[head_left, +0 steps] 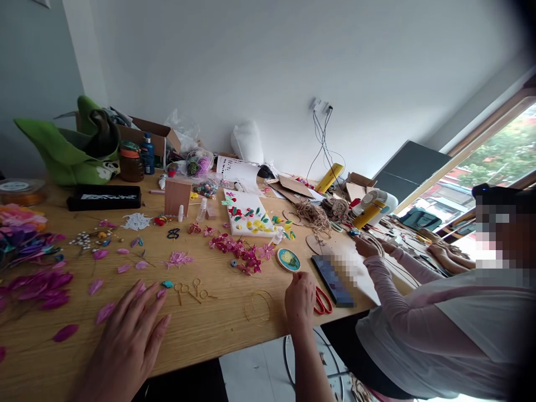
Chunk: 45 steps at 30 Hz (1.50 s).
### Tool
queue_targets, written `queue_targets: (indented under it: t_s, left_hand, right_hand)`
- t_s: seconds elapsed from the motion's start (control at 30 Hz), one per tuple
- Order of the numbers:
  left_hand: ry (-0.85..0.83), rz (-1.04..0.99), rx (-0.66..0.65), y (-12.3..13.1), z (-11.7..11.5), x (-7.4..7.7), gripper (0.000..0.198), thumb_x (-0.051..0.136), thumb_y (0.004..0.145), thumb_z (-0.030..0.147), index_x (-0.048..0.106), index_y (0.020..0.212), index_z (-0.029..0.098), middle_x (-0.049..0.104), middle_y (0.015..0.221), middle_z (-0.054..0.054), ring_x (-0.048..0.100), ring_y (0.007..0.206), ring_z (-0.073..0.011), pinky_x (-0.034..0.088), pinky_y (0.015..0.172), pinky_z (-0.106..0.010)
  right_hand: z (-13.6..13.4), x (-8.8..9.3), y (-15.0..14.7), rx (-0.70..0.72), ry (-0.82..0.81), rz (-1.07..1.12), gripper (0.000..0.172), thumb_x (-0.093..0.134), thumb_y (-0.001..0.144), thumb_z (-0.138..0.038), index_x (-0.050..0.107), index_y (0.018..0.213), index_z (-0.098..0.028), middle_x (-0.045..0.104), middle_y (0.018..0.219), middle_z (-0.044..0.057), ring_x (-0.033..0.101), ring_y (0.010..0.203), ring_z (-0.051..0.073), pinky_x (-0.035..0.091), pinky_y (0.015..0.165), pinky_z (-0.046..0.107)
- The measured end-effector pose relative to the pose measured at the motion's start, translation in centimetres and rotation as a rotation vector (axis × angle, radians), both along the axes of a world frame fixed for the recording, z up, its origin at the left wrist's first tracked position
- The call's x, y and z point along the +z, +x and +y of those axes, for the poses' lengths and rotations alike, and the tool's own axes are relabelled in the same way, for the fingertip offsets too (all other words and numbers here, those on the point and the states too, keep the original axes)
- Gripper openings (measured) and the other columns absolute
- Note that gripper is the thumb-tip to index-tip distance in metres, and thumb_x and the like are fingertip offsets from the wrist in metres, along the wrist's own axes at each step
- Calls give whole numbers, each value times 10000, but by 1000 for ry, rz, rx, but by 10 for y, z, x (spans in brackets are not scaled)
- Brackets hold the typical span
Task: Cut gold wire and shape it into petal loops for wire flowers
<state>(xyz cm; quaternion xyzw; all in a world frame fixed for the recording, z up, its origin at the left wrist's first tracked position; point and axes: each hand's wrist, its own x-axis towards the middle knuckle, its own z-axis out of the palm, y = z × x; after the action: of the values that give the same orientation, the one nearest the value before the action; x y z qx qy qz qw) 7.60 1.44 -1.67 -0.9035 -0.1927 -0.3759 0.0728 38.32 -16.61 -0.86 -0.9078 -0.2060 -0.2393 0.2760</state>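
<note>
My left hand (128, 329) rests palm down over the table's near edge, its fingers stretched and slightly apart. Pink petals (105, 312) lie beside it, and bits of pink show at its fingertips. Just beyond the fingers are a small teal piece (167, 284) and several gold wire loops (196, 289). My right hand (300, 301) is closed, its fingers curled; what they hold, if anything, is hidden. Red-handled scissors (323, 301) lie right beside it, their blades out of sight. A thin gold wire coil (258, 308) sits to its left, and a small round framed picture (288, 259) beyond it.
Pink wire flowers (240, 248) and a white board with yellow and red flowers (251, 215) occupy the table's middle. A phone-like dark slab (333, 282) lies right of the scissors. A co-worker's arms (387, 273) reach in at right. A green felt bag (62, 148) stands back left.
</note>
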Motion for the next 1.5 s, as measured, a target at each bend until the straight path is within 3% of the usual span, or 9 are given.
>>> queue_targets:
  t_s: [0.23,0.33,0.43,0.53,0.67,0.8,0.97,1.17,1.5]
  left_hand:
    - [-113,-79,-54,-3,1,5,363,418,932,300,540,1219,116,603,1201,-176,482,1195,-372,358,974,-503]
    - [-201,-233,-87,-9,-6,16,342,488,897,234,534,1227,156,593,1200,-155,498,1187,-333,368,999,-476]
    - [-374,-368,-70,-19,-21,26,330,536,858,198,573,1185,220,604,1195,-105,521,1162,-291,354,1033,-447]
    - [-775,-450,-75,-25,-35,34,259,559,859,272,625,1109,265,652,1102,-50,579,1069,-246,413,982,-372]
    - [-1530,-433,-71,-26,-40,43,282,576,846,454,677,956,214,676,831,-37,600,734,-176,483,631,-259]
    - [-1840,-384,-172,-30,-35,46,340,623,801,491,678,787,156,611,687,-18,483,566,-105,373,491,-211]
    - [-1903,-339,-191,-37,-36,45,326,684,749,459,683,765,133,583,625,-6,446,538,-93,318,461,-200]
    - [-1856,-334,-106,-37,-37,42,354,695,702,490,688,741,138,561,588,3,467,547,-116,341,469,-211]
    - [-1823,-333,-127,-36,-40,39,348,650,754,489,678,753,142,561,592,7,472,563,-123,360,490,-217]
  right_hand:
    - [9,32,-18,96,392,-43,303,376,926,-421,508,979,-154,586,911,119,570,830,228,446,736,351]
    - [10,46,-60,210,445,5,280,443,924,-415,543,1011,-169,614,877,77,598,774,187,469,694,299]
    - [12,44,-115,499,439,173,186,493,920,-344,580,994,-198,637,844,39,615,761,159,487,671,253]
    - [14,33,-162,748,377,281,99,517,912,-243,584,984,-227,634,812,1,617,742,126,486,656,205]
    - [20,26,-189,944,271,386,135,510,910,-190,559,1028,-234,610,789,-23,606,729,102,482,682,188]
    - [28,30,-196,1039,207,458,150,511,902,-174,561,1036,-219,606,786,-19,602,728,104,481,690,200]
    - [36,34,-203,1083,188,492,134,503,901,-177,569,1014,-207,599,769,-13,595,706,112,479,658,208]
    - [40,31,-210,1069,97,453,94,487,906,-170,569,932,-207,589,784,4,579,720,134,459,648,233]
    - [47,28,-220,1019,29,272,171,475,896,-96,538,796,-219,565,761,3,531,713,163,405,626,253]
